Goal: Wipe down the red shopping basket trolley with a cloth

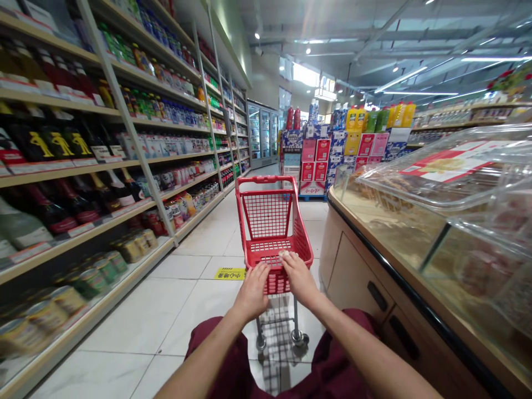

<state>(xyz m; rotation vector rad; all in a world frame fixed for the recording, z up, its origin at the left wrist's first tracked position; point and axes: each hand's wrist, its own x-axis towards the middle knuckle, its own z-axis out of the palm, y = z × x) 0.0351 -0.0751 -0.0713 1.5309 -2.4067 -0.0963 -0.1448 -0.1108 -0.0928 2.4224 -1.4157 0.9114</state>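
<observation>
A small red plastic shopping cart [266, 215] stands straight in front of me, its basket holding no goods that I can see. My left hand [254, 292] is on the left part of the cart's near edge, fingers curled over it. On the right part of the same edge lies my right hand [300, 280], fingers bent over the rim. A small whitish thing [284, 253] shows at the right fingertips; I cannot make out what it is. Below the basket, the metal legs and wheels [297, 338] show between my knees.
Shelves of bottles and cans [166, 100] line the left side. Close on the right runs a wooden counter [353, 266] with clear plastic covers [457, 160]. Stacked drink boxes [313, 160] stand ahead, glass-door fridges [261, 133] farther back. A yellow floor sticker [230, 274] lies on the tiles.
</observation>
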